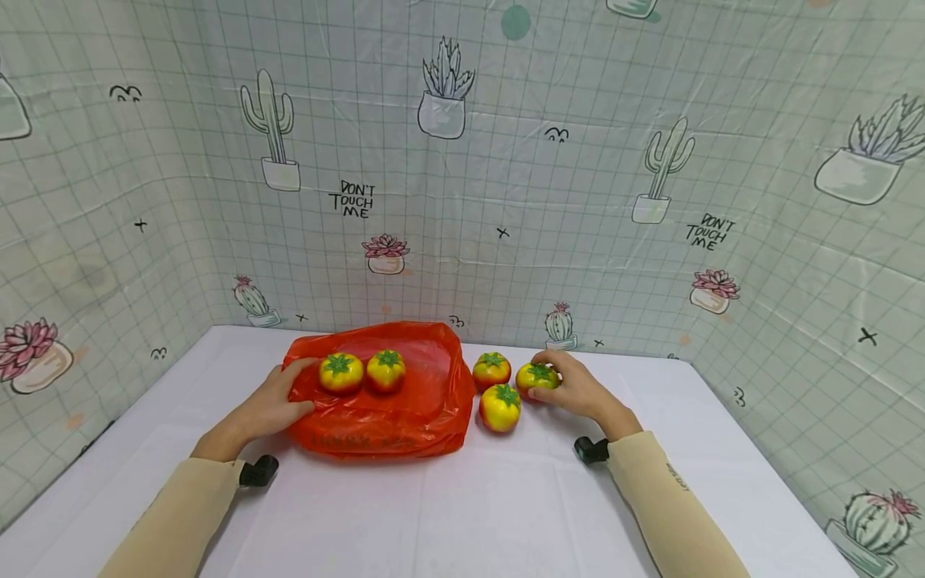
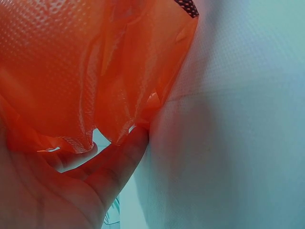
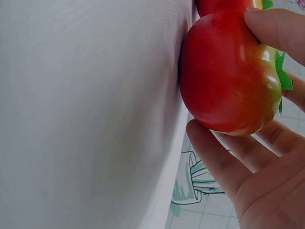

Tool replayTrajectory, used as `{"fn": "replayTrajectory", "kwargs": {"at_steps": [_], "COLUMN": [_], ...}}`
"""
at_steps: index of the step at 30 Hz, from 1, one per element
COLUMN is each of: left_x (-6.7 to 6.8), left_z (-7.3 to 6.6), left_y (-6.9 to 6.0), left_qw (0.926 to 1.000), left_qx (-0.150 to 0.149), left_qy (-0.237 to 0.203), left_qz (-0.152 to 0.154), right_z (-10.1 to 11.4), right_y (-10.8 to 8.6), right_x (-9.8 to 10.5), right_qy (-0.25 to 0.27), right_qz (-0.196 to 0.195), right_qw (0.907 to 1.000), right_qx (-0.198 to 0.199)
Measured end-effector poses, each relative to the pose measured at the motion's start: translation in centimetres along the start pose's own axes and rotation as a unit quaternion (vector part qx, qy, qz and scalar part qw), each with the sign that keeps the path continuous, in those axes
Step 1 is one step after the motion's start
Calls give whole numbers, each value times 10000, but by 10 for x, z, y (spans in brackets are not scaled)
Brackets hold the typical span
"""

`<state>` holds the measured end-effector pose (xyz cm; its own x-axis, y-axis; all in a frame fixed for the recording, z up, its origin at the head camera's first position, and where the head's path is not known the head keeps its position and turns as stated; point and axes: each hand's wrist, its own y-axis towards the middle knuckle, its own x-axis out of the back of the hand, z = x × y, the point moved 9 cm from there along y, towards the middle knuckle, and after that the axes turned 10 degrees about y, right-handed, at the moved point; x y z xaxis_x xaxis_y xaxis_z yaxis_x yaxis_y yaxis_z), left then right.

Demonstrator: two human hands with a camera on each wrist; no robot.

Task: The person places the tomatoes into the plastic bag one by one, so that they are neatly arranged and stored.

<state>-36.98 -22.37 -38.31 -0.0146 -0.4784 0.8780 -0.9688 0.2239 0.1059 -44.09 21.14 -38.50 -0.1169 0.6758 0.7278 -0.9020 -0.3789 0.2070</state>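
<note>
A red plastic bag lies spread on the table, its rim raised at the back and right. Two yellow-red toy tomatoes with green leaf tops sit within its outline, a left one and a right one. At the bag's left side my left hand holds the edge, thumb toward me; the film hides part of the fingers. My right hand grips another toy tomato resting on the table, thumb and fingers on opposite sides. Two more tomatoes, one behind and one in front, stand between it and the bag.
The table has a white cover. Behind it and at both sides hangs a grid-patterned cloth with printed cacti. A small black device sits at each wrist, one left and one right.
</note>
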Motion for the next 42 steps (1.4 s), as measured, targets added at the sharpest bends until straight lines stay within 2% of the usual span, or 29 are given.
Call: {"fn": "replayTrajectory", "kwargs": {"at_steps": [17, 33, 42], "left_x": [-2, -4, -3], "left_z": [1, 2, 3], "left_y": [0, 0, 0], "left_qw": [9999, 9998, 9997], "left_qx": [98, 107, 148], "left_qy": [-42, -55, -59], "left_qz": [111, 139, 159], "right_z": [2, 6, 19], "right_y": [1, 0, 1], "right_x": [-2, 0, 4], "right_qy": [-66, 36, 59], "right_qz": [-1, -79, -186], "right_qw": [10000, 10000, 9996], "right_qx": [75, -43, 220]}}
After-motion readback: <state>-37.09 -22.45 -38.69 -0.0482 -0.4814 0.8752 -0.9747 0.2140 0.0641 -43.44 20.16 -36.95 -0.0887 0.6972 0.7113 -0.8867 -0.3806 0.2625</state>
